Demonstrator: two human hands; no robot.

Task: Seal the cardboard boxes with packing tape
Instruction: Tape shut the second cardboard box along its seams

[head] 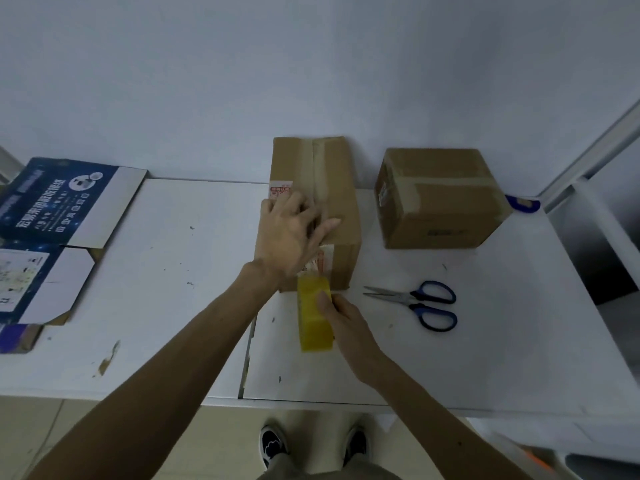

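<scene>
Head view: there are two cardboard boxes, one roll of tape, one pair of scissors and two hands.

The middle box (334,174) stands at the centre of the frame on the white table (173,271), its far end against the wall (311,64). The right box (446,202) sits apart from it, to the centre right, turned slightly askew. The left hand (291,233) lies on top of the middle box with an open grip, its fingers spread and pressing flat beside the top seam and hiding part of it. Below it, the right hand (346,320) closes its grip on the yellow tape roll (313,317), thumb on its outer face. The roll stands on edge just beside the box's near face.

The scissors (419,303), with blue handles, lie shut on the table to the right of the roll. A flattened blue carton (59,209) covers the left edge. A small blue object (523,203) peeks out behind the right box. Two dark shoes (273,445) show at the bottom.

The middle box is brown, with a pale tape strip along its top seam and a red-and-white label by the fingers. The right box has wide tape bands across its top and side.
</scene>
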